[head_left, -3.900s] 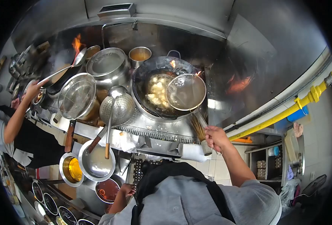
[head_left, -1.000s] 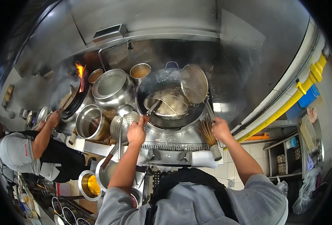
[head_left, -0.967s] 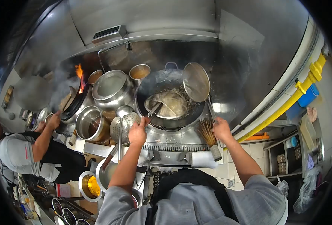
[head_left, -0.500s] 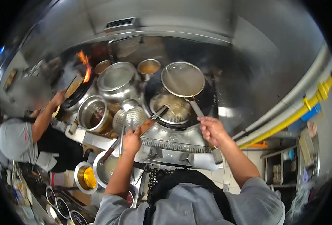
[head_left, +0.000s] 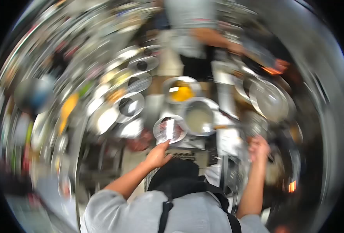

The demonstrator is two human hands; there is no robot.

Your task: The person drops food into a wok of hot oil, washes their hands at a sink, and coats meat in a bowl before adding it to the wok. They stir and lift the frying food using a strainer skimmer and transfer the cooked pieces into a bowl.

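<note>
My left hand (head_left: 157, 156) reaches to the near rim of a small metal bowl (head_left: 157, 134) with dark red contents. Its fingers are stretched out with the thumb apart, and the fingertips overlap the rim; whether they grip it is unclear. To the right, my right hand (head_left: 259, 149) is closed beside the stove. What it holds, if anything, is lost in blur. Just beyond it is a blurred perforated skimmer (head_left: 258, 123). A metal pot of pale liquid (head_left: 199, 117) stands between my hands, with a wooden-handled utensil (head_left: 221, 127) at its right side.
Behind the pale liquid is a bowl of orange-yellow liquid (head_left: 181, 92). Several round containers (head_left: 130, 105) line the left counter. A co-worker (head_left: 193, 35) stands ahead, one arm toward a flaming wok (head_left: 271, 62). A large lidded pot (head_left: 272, 101) sits on the right.
My view has swung left, away from the wok and strainer. My left hand has let go of the utensil handle and moved to the bowl. My right hand has left the strainer.
</note>
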